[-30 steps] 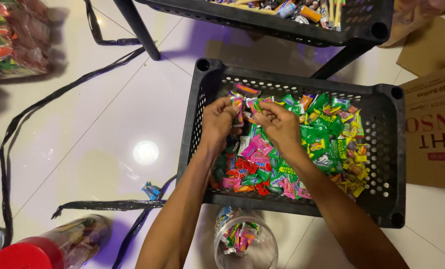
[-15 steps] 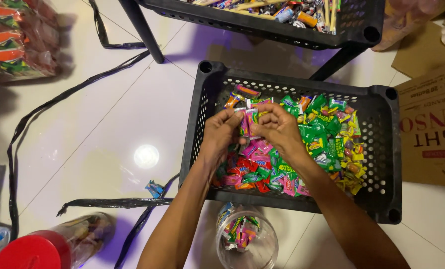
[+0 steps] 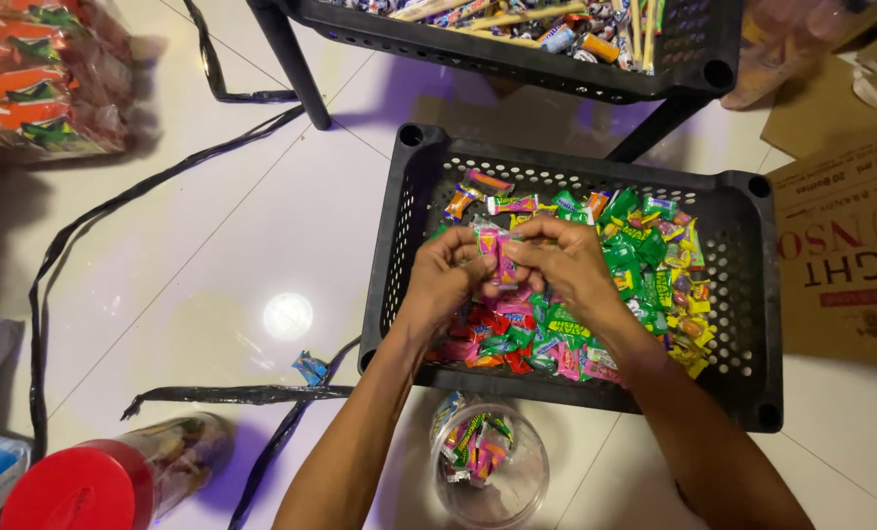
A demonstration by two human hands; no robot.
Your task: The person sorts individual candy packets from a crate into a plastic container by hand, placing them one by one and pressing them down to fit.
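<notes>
A black plastic crate (image 3: 391, 245) on the white tiled floor holds a heap of small wrapped candies (image 3: 644, 265) in green, pink, red and yellow. Over the crate's middle, my left hand (image 3: 443, 280) and my right hand (image 3: 561, 265) meet, fingers pinched together on a small bunch of pink wrapped candies (image 3: 495, 257). An open clear plastic jar (image 3: 487, 461) with several candies inside stands on the floor just in front of the crate, between my forearms.
A second black crate (image 3: 517, 49) of sweets stands on legs behind. A cardboard box (image 3: 841, 245) lies at the right. A red-lidded jar (image 3: 95, 481), black plastic strips (image 3: 232, 395), a blue wrapper (image 3: 311, 368) and bagged snacks (image 3: 36, 88) are at the left.
Both hands have lifted slightly from the candy heap and drawn together, now pinching pink candies between the fingertips. The view has shifted a little downward.
</notes>
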